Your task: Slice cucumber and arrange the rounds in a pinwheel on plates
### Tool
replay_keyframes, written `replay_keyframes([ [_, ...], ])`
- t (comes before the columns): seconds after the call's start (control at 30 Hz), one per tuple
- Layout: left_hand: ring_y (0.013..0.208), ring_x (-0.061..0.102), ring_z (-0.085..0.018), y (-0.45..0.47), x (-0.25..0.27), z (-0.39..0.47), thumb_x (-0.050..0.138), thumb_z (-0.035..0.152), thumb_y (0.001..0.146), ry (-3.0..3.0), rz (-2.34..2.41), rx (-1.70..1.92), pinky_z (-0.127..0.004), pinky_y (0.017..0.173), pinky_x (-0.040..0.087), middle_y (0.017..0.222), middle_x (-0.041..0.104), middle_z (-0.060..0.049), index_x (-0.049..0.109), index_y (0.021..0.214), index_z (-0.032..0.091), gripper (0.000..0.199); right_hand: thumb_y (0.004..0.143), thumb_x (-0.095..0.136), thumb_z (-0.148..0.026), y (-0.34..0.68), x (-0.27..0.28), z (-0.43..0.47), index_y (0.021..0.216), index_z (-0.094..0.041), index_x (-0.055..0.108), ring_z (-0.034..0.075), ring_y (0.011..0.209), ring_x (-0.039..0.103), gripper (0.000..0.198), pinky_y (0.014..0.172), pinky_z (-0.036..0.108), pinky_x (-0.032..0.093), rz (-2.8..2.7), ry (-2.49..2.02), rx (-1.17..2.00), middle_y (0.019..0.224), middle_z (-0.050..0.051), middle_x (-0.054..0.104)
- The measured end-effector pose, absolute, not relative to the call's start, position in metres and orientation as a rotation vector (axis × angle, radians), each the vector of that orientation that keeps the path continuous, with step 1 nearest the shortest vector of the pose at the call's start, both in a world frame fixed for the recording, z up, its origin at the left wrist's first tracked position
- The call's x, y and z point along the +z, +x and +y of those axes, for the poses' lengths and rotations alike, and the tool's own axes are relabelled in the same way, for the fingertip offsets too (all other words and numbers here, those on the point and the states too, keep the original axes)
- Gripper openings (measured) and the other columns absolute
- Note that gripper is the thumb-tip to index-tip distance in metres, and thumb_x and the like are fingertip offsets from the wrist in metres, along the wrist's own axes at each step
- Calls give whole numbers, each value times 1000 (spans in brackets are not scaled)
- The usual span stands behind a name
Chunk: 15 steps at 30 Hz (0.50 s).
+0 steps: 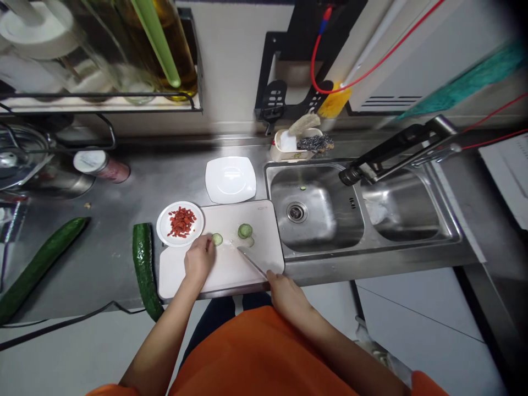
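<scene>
Knife (252,263) first: my right hand (285,291) is wrapped around its handle, and the blade slants forward and leftward over the board, its tip just short of the cut pieces; whether the edge touches the board I cannot tell. My left hand (200,257) has its fingers curled down at the board, tips right beside a single cucumber slice (216,239); whether they pinch it, I cannot tell. Under both hands lies the pale cutting board (175,273), reaching the front edge of the bench (107,242). Ahead of the knife tip, between my hands and slightly forward, sits a small pile of green-rimmed slices (245,231), with a paler slice (250,242) lying just beside it, nearer to me. To the left of my left hand, a dark green cucumber (144,267) lies along the board's side, its near end poking past the bench edge. Well further left, a second cucumber (41,267) lies at a slant. Just forward and left of my left hand, a round white plate (161,225) overlaps the board's corner, bearing red pieces (181,221). Straight ahead of my hands, past the board, is a squarish white plate (231,179). The steel sink (330,220) lies forward and right of my right hand, and beyond its near corner stands a caddy (293,151) with scrubbers in it. Far forward on the left stands a rack (197,102) with bottles
</scene>
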State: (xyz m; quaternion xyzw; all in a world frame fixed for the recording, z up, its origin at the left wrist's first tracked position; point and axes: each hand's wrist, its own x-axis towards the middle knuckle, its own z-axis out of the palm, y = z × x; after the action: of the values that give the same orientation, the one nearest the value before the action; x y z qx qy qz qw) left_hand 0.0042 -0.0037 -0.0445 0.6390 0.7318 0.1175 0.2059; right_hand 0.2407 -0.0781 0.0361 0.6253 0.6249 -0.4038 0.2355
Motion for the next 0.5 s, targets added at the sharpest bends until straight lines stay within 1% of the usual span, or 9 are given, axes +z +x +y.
replay_keyframes([
  [0.07, 84, 61, -17, 9, -44, -3, 49, 27, 86, 1826, 2044, 369, -26, 71, 45, 102, 66, -6, 65, 100, 21, 23, 80, 35, 1, 240, 37, -78, 112, -16, 49, 21, 88, 63, 39, 68, 26, 39, 1716, 1715, -1107, 97, 11, 65],
  [0.13, 89, 61, -17, 17, -41, 2, 49, 27, 86, 1856, 1973, 431, -26, 75, 46, 108, 63, -6, 65, 103, 22, 24, 80, 35, 1, 240, 38, -77, 113, -16, 49, 22, 89, 63, 39, 69, 27, 40, 1717, 1711, -1103, 97, 12, 64],
  [0.23, 92, 60, -16, 38, -37, 18, 52, 26, 85, 1911, 1701, 455, -25, 81, 46, 107, 63, -6, 63, 110, 21, 27, 80, 34, 1, 239, 40, -76, 113, -16, 49, 23, 90, 63, 40, 68, 27, 41, 1713, 1699, -1100, 98, 12, 64],
  [0.33, 92, 59, -17, 62, -36, 38, 54, 24, 83, 1958, 1520, 291, -26, 80, 47, 105, 61, -5, 62, 113, 24, 30, 80, 35, 0, 239, 42, -75, 114, -17, 49, 22, 91, 63, 40, 69, 27, 42, 1711, 1693, -1105, 98, 12, 64],
  [0.43, 94, 58, -18, 76, -38, 52, 55, 20, 81, 1994, 1456, 118, -27, 78, 46, 103, 60, -5, 64, 108, 24, 29, 79, 36, 1, 240, 42, -75, 113, -17, 49, 21, 90, 63, 41, 70, 27, 42, 1699, 1702, -1117, 99, 12, 64],
  [0.5, 95, 57, -18, 80, -40, 56, 55, 18, 81, 2002, 1455, 76, -27, 78, 45, 103, 59, -5, 65, 106, 24, 28, 79, 37, 2, 240, 40, -76, 112, -17, 50, 21, 89, 63, 41, 69, 27, 42, 1698, 1708, -1119, 99, 11, 64],
])
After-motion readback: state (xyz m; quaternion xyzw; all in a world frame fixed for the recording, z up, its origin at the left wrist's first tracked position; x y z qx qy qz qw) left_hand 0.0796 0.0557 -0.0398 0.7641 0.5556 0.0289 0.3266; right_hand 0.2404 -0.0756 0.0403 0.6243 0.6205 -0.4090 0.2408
